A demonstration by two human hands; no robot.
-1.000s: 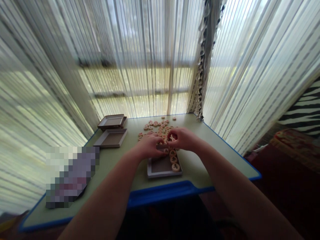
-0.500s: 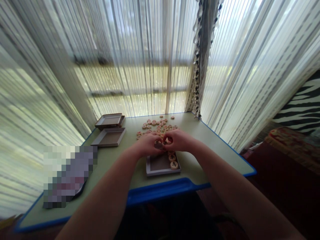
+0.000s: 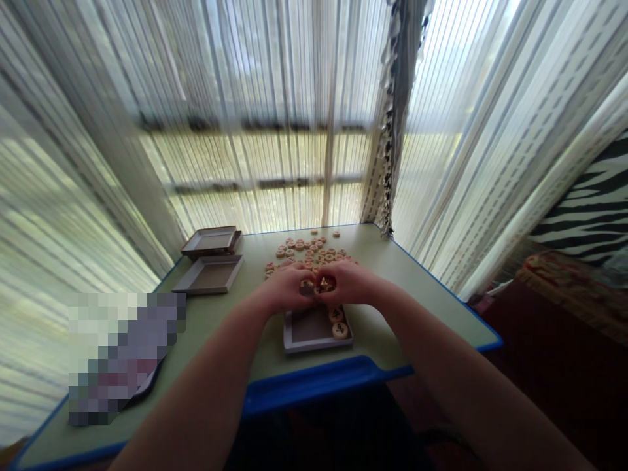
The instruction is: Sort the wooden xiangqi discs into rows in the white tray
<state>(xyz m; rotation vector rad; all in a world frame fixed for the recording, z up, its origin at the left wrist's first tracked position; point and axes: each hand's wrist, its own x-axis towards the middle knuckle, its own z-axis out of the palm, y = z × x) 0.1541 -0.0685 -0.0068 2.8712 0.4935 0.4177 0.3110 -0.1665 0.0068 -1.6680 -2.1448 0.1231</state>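
Note:
An open shallow box lies near the table's front edge, with round wooden pieces bearing black characters, such as this piece, along its right side. My left hand and my right hand meet over the box's far end, fingers curled toward each other. Wooden pieces show between the fingers of both hands; how many is unclear. Just beyond my hands, several more round pieces are scattered on the table, partly hidden by the hands.
The pale green table has a blue edge. At the back left are an open tray and a box behind it. A blurred-out flat item lies at the left. Sheer curtains hang behind.
The camera view has shifted slightly, so the table and boxes appear a little lower. Both hands remain together over the box, with little visible change in their grip.

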